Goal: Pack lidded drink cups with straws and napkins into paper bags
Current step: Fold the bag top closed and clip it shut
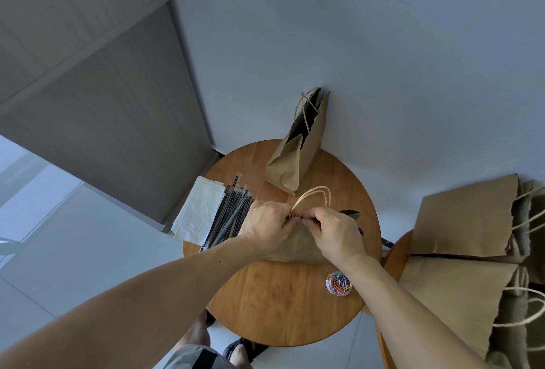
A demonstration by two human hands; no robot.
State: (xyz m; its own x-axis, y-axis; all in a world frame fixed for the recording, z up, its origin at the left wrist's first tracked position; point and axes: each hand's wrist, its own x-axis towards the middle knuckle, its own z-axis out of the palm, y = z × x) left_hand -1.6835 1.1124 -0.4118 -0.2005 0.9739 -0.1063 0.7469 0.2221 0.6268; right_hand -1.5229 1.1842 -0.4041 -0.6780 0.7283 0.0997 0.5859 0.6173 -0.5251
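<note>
- A stack of white napkins [200, 212] lies at the left edge of the round wooden table [280, 303].
- Black straws [230, 215] in clear wrappers lie in a bundle just beside the napkins, touching them.
- The left hand [265, 227] has its fingers curled, pinching the top edge of a brown paper bag [298, 247] at mid-table.
- That bag's 2 twine handles [315, 194] loop up between the hands; I cannot tell what is inside it.
- A second bag [298, 150] stands open at the table's far edge, against the wall.
- The right hand [336, 236] pinches the same top edge with curled fingers, close to the left hand.
- A clear tub of coloured paper clips [338, 283] sits near the right forearm.
- Flat bags [463, 221] lie in 2 piles on a side table [392, 253] at the right.
</note>
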